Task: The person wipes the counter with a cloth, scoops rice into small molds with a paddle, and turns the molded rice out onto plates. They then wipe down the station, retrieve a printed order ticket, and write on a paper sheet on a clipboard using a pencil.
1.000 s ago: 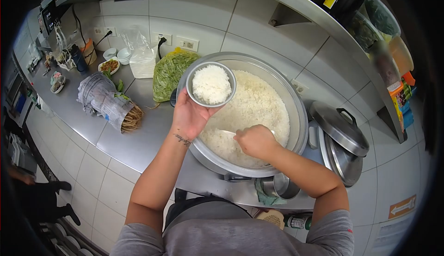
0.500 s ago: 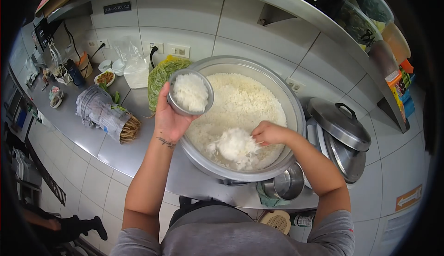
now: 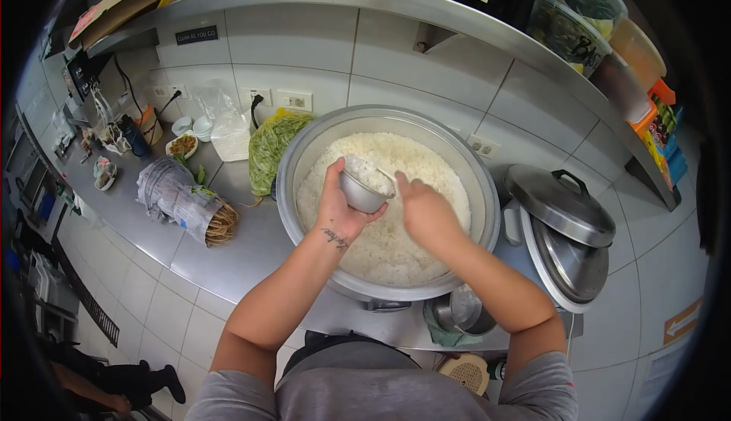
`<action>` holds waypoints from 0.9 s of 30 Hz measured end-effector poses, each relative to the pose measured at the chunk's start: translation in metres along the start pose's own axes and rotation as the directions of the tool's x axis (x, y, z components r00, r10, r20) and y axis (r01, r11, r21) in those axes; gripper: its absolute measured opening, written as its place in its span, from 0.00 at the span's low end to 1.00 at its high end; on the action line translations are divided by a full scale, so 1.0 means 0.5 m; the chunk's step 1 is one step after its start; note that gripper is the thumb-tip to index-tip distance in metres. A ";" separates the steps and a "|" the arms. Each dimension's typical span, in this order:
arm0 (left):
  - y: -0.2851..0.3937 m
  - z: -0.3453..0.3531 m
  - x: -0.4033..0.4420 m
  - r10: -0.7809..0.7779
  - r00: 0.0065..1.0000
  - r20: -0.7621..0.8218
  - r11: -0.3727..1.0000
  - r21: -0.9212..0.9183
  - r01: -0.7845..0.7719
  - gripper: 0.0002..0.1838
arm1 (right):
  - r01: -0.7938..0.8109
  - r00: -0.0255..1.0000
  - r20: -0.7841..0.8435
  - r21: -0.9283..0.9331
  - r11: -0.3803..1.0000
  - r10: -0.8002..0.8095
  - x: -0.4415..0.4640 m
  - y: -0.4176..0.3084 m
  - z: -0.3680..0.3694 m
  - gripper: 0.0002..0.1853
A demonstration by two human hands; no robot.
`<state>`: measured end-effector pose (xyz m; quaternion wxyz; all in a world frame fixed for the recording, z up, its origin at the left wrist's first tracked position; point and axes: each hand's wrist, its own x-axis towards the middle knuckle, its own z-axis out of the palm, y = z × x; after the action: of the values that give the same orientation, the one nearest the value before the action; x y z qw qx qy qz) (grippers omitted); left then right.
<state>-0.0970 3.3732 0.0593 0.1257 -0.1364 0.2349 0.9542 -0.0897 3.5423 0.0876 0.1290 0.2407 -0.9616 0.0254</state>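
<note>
work in hand, as we read it: portioning rice into a metal bowl (image 3: 362,196). we note the bowl over the big pot (image 3: 484,192), tilted, its mouth turned toward the right, with rice (image 3: 367,173) inside.

left hand (image 3: 340,212): wrapped round the bowl from below and the side, grasping it. right hand (image 3: 429,212): fingers mostly curled, forefinger reaching toward the bowl's rim. blurred; we cannot tell whether it grips a tool, though a thin pale edge shows by the rim.

progress: bowl loaded at least in part; we cannot judge whether it is full, as the tilt and the near rim hide its depth. we take the portion as not finished, since both hands are at the bowl and it has not been set down. the pot's rice (image 3: 388,252) covers its floor broadly, so we judge most of the supply is left.

surroundings: pot stands on the bench (image 3: 221,265); metal lid (image 3: 560,204) to its right; bag of greens (image 3: 276,151) just beside it on the left; paper-wrapped bundle (image 3: 179,196) farther left, well apart. we see neither hand touching these.
</note>
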 end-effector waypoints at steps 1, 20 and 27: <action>0.004 0.000 -0.003 0.002 1.000 -0.002 1.000 0.004 -0.002 0.33 | 0.018 0.999 -0.041 0.117 0.993 -0.013 0.007 0.014 -0.012 0.28; 0.021 -0.009 -0.037 0.069 0.984 0.165 0.989 -0.138 -0.046 0.38 | -0.038 0.955 -0.164 0.757 0.652 0.246 -0.008 0.051 0.011 0.25; 0.025 -0.017 -0.027 0.080 0.975 0.206 0.997 -0.024 -0.076 0.37 | -0.499 0.867 0.432 0.736 0.458 0.249 -0.010 0.025 -0.070 0.23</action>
<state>-0.0865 3.3560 0.0618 0.1107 -0.0282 0.2180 0.9692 -0.0830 3.5594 0.1200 -0.1376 0.0542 -0.8695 0.4713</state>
